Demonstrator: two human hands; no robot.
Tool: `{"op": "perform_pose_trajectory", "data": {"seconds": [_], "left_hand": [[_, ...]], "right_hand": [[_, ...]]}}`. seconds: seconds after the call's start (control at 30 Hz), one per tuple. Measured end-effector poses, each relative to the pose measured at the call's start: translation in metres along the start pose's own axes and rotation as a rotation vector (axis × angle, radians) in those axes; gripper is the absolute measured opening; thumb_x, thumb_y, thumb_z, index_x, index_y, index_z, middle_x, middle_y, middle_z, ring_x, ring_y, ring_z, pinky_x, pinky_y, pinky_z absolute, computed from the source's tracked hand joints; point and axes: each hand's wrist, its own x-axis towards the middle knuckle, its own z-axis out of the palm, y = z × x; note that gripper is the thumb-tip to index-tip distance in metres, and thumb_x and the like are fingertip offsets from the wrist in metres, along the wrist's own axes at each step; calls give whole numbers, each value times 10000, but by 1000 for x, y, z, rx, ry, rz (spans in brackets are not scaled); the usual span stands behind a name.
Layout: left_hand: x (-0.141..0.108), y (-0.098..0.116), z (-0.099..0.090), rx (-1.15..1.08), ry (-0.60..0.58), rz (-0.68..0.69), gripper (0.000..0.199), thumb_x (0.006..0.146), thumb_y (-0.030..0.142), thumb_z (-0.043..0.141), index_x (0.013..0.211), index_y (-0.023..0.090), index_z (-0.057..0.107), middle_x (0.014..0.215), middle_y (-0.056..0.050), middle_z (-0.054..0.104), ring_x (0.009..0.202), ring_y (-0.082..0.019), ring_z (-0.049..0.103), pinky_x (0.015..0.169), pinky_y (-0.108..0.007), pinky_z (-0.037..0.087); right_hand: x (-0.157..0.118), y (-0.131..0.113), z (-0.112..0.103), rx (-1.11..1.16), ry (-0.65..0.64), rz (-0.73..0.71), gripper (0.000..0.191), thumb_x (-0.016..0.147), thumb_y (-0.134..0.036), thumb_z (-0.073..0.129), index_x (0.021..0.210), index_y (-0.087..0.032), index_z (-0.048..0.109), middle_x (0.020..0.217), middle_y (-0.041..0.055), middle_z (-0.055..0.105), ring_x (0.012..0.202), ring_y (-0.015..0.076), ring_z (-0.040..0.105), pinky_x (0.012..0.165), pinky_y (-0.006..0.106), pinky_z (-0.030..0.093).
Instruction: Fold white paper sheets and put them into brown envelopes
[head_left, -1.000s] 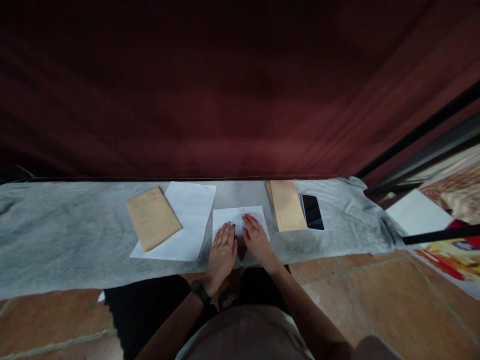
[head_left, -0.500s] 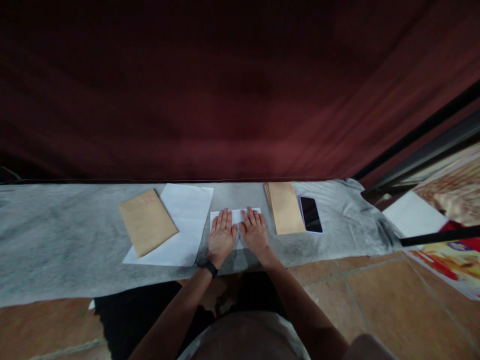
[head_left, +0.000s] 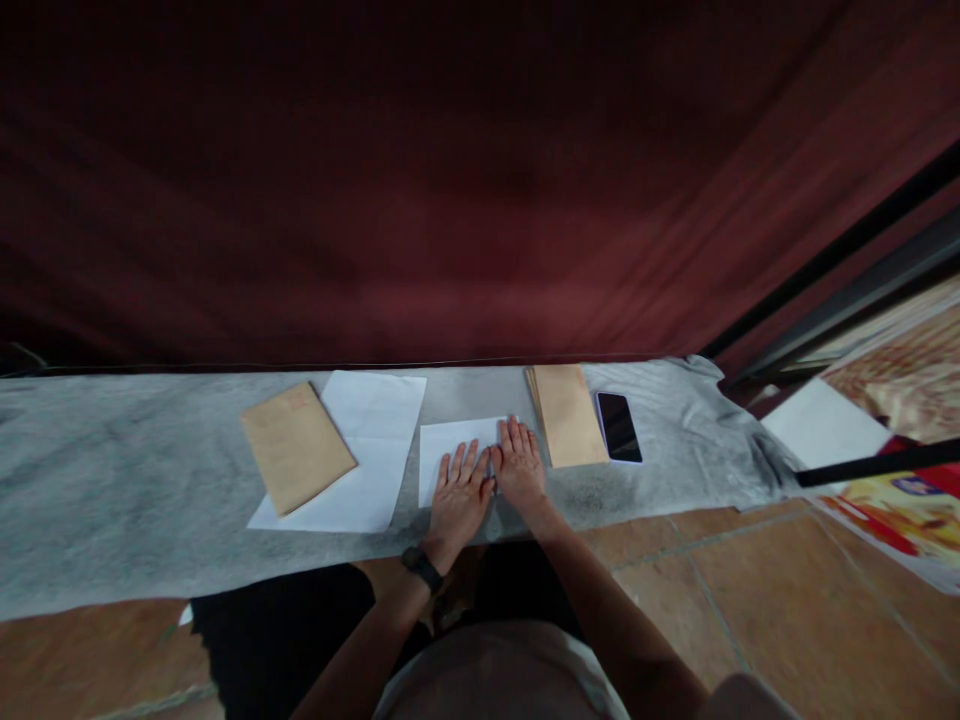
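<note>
A small white sheet of paper (head_left: 439, 443), apparently folded, lies on the grey cloth in front of me. My left hand (head_left: 460, 492) rests flat on its lower middle, fingers spread, with a dark watch on the wrist. Over the sheet's right end lies my right hand (head_left: 520, 465), palm down with fingers stretched out. The two thumbs are close together, and the hands cover the sheet's right part. Just right of my right hand is a small stack of brown envelopes (head_left: 571, 415).
On the left, a brown envelope (head_left: 298, 447) lies over larger white paper (head_left: 375, 430). A phone (head_left: 619, 427) sits right of the envelope stack. The grey cloth (head_left: 150, 480) covers a narrow surface, with a dark red curtain (head_left: 480, 250) behind it.
My left hand has slid down and right, uncovering the sheet's upper left. My right hand has shifted slightly right to the sheet's end.
</note>
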Motion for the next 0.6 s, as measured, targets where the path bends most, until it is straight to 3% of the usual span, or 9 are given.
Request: {"op": "perform_pose_trajectory", "data": {"seconds": [0.2, 0.37, 0.6], "left_hand": [[-11, -11, -6, 12, -1, 30, 548, 1021, 322, 350, 1515, 102, 437, 1594, -124, 408, 1510, -257, 328, 1252, -484, 255], [-11, -15, -3, 23, -3, 31, 567, 972, 218, 354, 1504, 37, 433, 1567, -170, 437, 1512, -266, 319, 1250, -482, 251], [-14, -20, -2, 1, 31, -34, 578, 1010, 274, 308, 1543, 61, 373, 1588, -155, 403, 1514, -248, 316, 1242, -473, 271]], "right_hand": [[8, -16, -6, 31, -37, 37, 500, 1053, -255, 348, 1506, -68, 447, 1569, 180, 436, 1454, 293, 411, 1203, 487, 280], [19, -41, -2, 110, -135, -168, 482, 1070, -304, 318, 1488, -137, 490, 1582, 100, 439, 1473, 245, 385, 1219, 442, 281], [9, -14, -4, 34, -119, -143, 508, 1063, -348, 395, 1537, -166, 418, 1614, 125, 377, 1490, 248, 353, 1225, 449, 256]]}}
